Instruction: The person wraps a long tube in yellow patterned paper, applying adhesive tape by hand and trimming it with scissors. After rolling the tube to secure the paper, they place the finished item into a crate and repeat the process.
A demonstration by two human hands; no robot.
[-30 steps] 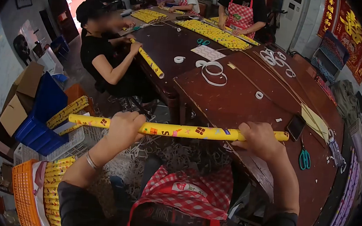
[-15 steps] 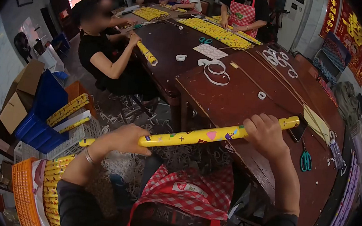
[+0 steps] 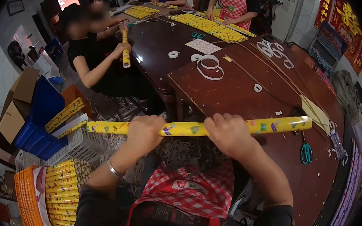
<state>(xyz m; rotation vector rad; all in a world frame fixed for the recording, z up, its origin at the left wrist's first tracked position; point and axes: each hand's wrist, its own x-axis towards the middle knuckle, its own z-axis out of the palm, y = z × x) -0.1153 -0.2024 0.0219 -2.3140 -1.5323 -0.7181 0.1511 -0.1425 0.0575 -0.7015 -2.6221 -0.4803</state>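
Observation:
A long yellow tube (image 3: pixel 184 129) with a colourful print stretches across in front of me, its right end slightly higher. My left hand (image 3: pixel 145 132) is wrapped round it left of its middle, and a length sticks out beyond that fist. My right hand (image 3: pixel 227 134) grips the same tube a short way further right. The tube's right end reaches over the brown table (image 3: pixel 268 156). Below it hangs my red checked apron (image 3: pixel 191 183). Teal-handled scissors (image 3: pixel 306 152) lie on the table to the right of my right hand.
White tape rolls (image 3: pixel 209 67) and a small roll (image 3: pixel 257 88) lie on the table. At lower left, an orange basket (image 3: pixel 25 189) stands by stacked yellow tubes (image 3: pixel 62 193). A blue bin (image 3: pixel 35 129) is behind. A co-worker (image 3: pixel 90 60) at left holds another tube. White strips litter the floor.
My left hand has moved right from the tube's end to a closed grip along it. My right hand has shifted left, and more tube shows on both sides.

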